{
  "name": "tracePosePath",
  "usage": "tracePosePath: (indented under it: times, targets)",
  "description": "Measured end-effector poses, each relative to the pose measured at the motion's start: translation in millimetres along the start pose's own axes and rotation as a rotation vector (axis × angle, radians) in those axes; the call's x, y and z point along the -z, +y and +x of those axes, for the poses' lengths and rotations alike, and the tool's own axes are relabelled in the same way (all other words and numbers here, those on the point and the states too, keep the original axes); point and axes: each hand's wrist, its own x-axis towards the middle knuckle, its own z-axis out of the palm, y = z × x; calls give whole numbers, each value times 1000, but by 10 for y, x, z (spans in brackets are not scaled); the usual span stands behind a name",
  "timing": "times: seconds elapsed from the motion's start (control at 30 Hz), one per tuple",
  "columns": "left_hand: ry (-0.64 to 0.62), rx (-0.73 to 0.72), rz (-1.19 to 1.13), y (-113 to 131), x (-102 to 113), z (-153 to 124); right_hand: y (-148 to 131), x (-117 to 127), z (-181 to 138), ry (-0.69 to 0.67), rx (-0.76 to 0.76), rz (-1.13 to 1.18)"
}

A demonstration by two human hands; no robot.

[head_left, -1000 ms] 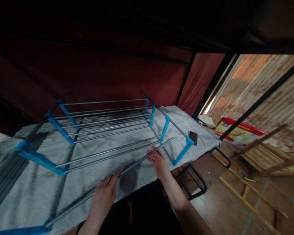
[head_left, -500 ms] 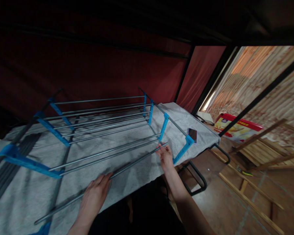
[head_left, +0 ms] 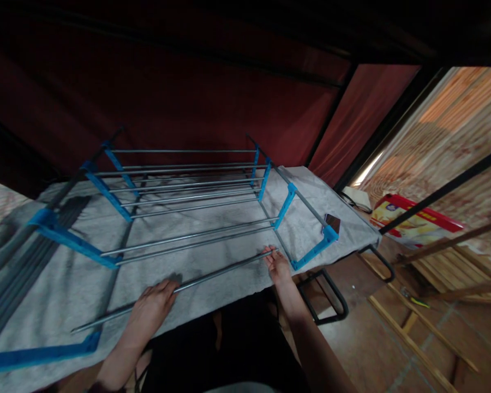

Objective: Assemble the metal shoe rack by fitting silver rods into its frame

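Observation:
A grey metal rod [head_left: 221, 271] lies across the front of a partly assembled rack, held in both my hands. My left hand [head_left: 153, 307] is wrapped over it left of its middle, knuckles up. The fingers of my right hand [head_left: 277, 265] pinch its right end. The rack has blue plastic brackets [head_left: 284, 206] at both ends, joined by several grey rods [head_left: 200, 236]. Close to the rod's right end is the front right bracket [head_left: 315, 252]. Its left end lies over the lower side tube near the front left bracket [head_left: 45, 352].
The rack rests on a grey cloth-covered table [head_left: 213, 305]. Several loose tubes [head_left: 33, 262] lie at the left, and a phone [head_left: 331, 224] at the right. Beyond the table are a red and yellow box [head_left: 413, 221], a wooden frame [head_left: 421, 333] and a black metal bar loop [head_left: 331, 297].
The view has tilted and shifted, so the rack appears further right and higher. Both hands still grip the rod; its left end appears higher and the rod less steeply slanted.

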Motion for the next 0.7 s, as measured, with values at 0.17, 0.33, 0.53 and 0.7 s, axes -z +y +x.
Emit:
tracePosePath:
  times: [0.17,0.33,0.53,0.7]
  targets:
    - [13,1,-6,-104,-131,-25,10,68,32,-30,1,15]
    - [29,24,-2,-111,-173,-54,32,86,14,-92,8,45]
    - [51,4,-45,-67,-108,-70,-47,129,5,-126,-19,-9]
    - [69,-24,64,19,-13,-170,-106,244,51,-72,-80,-131]
